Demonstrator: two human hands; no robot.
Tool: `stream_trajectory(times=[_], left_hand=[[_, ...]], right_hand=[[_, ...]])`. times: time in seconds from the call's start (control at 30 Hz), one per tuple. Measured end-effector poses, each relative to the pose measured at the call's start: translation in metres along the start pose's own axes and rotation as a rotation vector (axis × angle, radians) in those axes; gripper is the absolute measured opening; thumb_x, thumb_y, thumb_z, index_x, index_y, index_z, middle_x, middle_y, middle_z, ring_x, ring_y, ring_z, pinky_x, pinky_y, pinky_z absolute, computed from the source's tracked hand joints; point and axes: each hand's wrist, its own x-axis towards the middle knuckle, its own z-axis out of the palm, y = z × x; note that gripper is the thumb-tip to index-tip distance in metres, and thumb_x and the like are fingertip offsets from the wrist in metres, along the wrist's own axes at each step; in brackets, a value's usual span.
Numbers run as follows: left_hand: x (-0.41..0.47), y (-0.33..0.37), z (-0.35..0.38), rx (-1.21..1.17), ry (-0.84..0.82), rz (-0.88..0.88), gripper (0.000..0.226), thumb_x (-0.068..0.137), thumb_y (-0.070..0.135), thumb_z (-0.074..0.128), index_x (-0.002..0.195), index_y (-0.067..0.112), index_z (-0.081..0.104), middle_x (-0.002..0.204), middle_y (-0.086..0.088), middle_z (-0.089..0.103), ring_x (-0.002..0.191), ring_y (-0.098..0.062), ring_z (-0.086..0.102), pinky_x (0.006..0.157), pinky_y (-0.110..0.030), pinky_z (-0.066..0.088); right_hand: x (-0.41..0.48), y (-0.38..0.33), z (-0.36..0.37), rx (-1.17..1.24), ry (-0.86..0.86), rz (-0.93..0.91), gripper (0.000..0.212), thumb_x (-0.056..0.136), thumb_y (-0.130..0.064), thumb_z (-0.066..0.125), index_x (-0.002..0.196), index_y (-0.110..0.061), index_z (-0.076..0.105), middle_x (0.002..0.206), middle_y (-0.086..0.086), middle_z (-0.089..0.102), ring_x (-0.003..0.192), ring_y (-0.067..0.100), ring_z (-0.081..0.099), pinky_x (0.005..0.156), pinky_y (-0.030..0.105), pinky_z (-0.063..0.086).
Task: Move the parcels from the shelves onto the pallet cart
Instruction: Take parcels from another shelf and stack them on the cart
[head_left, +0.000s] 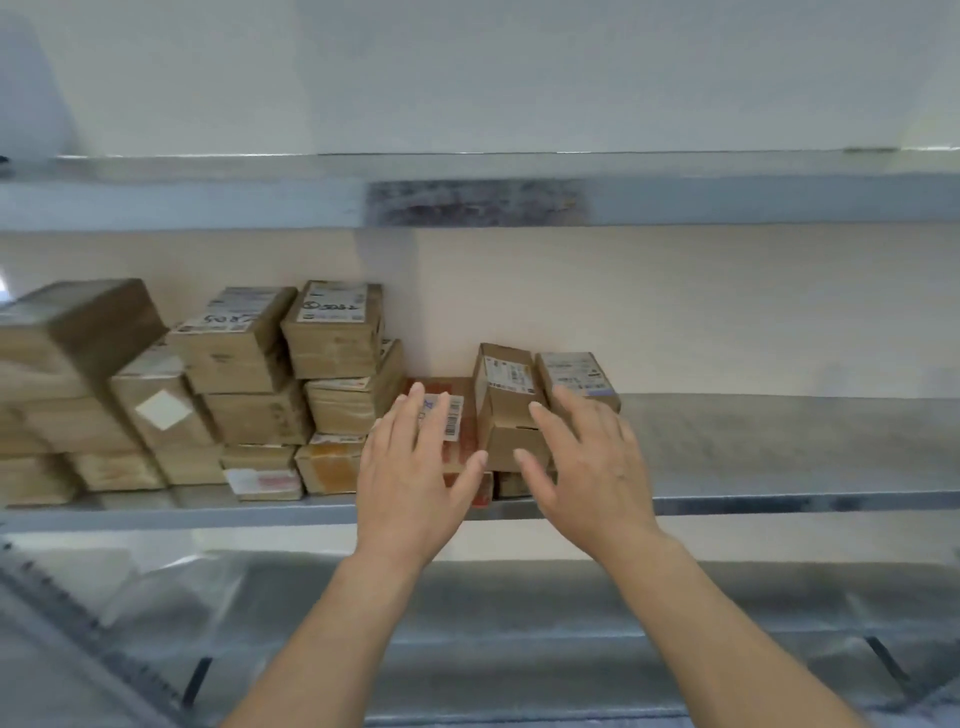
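Parcels (337, 332) stack on the metal shelf (779, 447) against a pale wall (675, 301). Your left hand (410, 483) lies flat-fingered on a red parcel (464, 453); your right hand (592, 467), fingers spread loose, is at the brown box (506, 395) beside it.

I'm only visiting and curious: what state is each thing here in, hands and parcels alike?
left hand: open, fingers straight, over the red parcel.
right hand: open, fingers spread, at the brown parcel.
red parcel: lying flat, barcode label up, not gripped.
brown parcel: standing beside the red parcel, not gripped.
stacked parcels: piled on the shelf, untouched.
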Motion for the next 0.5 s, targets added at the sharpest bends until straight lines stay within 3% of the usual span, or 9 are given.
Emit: stream_trajectory(times=[0.2, 0.33, 0.5], left_hand=[[-0.007, -0.061, -0.029, 0.059, 0.041, -0.101, 0.071, 0.083, 0.056, 0.038, 0.133, 0.008, 0.051, 0.142, -0.015, 0.046, 0.128, -0.034, 0.046, 0.102, -0.046, 0.037], [-0.023, -0.074, -0.038, 0.088, -0.009, -0.187, 0.073, 0.085, 0.060, 0.038, 0.141, 0.014, 0.042, 0.149, -0.011, 0.037, 0.135, -0.029, 0.037, 0.107, -0.045, 0.033], [-0.038, -0.086, -0.051, 0.119, 0.001, -0.237, 0.074, 0.083, 0.061, 0.036, 0.140, 0.014, 0.043, 0.147, -0.010, 0.039, 0.133, -0.027, 0.040, 0.106, -0.040, 0.034]], right_hand=[[0.020, -0.058, 0.019, 0.097, -0.056, -0.068, 0.046, 0.083, -0.041, 0.046, 0.107, -0.010, 0.070, 0.116, 0.016, 0.064, 0.098, 0.034, 0.063, 0.085, 0.043, 0.050], [0.024, -0.077, 0.026, 0.144, -0.103, -0.133, 0.046, 0.083, -0.041, 0.045, 0.107, -0.010, 0.069, 0.116, 0.015, 0.065, 0.098, 0.033, 0.063, 0.084, 0.042, 0.050], [0.026, -0.094, 0.036, 0.194, -0.191, -0.134, 0.050, 0.083, -0.044, 0.041, 0.109, -0.012, 0.069, 0.115, 0.014, 0.065, 0.100, 0.032, 0.063, 0.085, 0.043, 0.050]])
